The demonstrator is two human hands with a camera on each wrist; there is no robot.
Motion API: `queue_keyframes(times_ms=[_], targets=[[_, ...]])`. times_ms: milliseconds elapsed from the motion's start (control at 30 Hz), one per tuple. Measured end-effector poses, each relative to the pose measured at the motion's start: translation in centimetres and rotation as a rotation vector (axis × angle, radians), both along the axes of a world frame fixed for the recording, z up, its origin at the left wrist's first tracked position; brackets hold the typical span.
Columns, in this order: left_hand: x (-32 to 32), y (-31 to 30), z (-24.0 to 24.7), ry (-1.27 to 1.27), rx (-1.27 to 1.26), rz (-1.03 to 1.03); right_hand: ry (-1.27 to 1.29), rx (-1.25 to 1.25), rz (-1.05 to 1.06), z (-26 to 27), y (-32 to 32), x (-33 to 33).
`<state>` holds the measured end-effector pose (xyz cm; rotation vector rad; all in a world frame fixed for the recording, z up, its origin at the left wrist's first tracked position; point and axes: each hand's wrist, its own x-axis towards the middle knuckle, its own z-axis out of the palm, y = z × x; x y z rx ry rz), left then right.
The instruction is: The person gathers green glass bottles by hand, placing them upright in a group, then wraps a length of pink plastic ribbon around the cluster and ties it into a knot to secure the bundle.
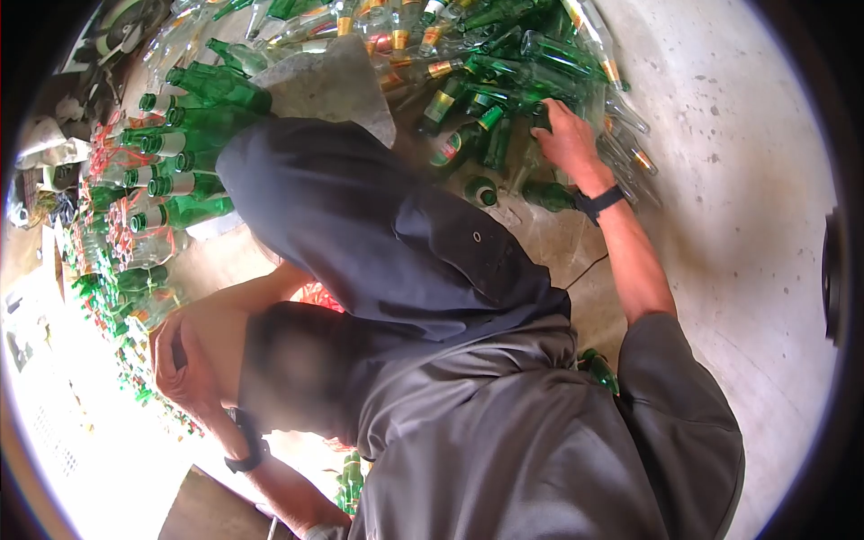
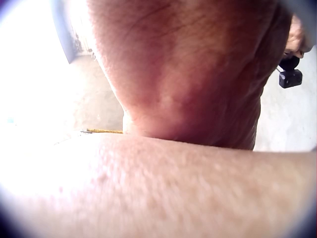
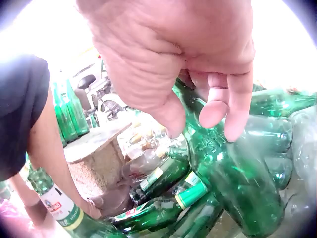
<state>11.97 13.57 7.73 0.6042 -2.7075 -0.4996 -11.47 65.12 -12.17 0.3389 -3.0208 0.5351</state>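
Observation:
My right hand reaches into a heap of glass bottles on the floor. In the right wrist view its thumb and fingers are curled round the neck of a green glass bottle, whose base points down and away. A green bottle with a white neck label and other labelled green bottles are close beside it. My left hand rests on my bare leg, just beyond the hem of the dark shorts. In the left wrist view that hand fills the picture above the skin of the leg.
Upright green bottles stand in a group on a raised slab beside my knee. More clear and green bottles lie heaped ahead. A pale concrete floor extends on the right. Another green bottle lies near my right hip.

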Motion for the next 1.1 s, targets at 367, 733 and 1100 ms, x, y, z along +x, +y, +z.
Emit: queue_keyframes(times_ms=[367, 733, 1100], targets=[[0.1, -0.3, -0.1, -0.001, -0.001, -0.032, -0.035, -0.499, -0.228, 4.3, 6.1, 4.9], [0.4, -0.9, -0.5, -0.011, 0.008, -0.043, -0.002, -0.62, -0.337, 6.5, 7.1, 8.5], [0.2, -0.3, -0.3, -0.005, 0.086, -0.033, 0.057, -0.644, -0.349, 6.1, 9.6, 10.5]])
